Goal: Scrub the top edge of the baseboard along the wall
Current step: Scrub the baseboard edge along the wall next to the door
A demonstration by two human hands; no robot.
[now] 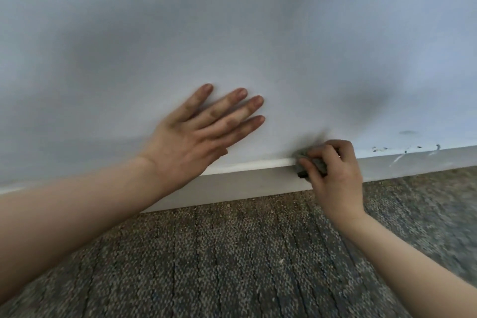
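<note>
Baseboard (258, 183) edge free rt of right hand (333, 170); left hand (196, 137) blocks left.

speckled grey-brown carpet (232, 253) with faint lengthwise seams, a few pale crumbs, perhaps grit, near its far edge

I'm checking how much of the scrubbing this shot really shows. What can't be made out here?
- Scrubber, head view: mostly covered by the right hand; its kind is unclear.
- Baseboard behind the left hand and forearm: hidden.
- Dark marks by the right edge: too small and blurred to identify.
- Baseboard's ends: cut off by the frame.
</note>
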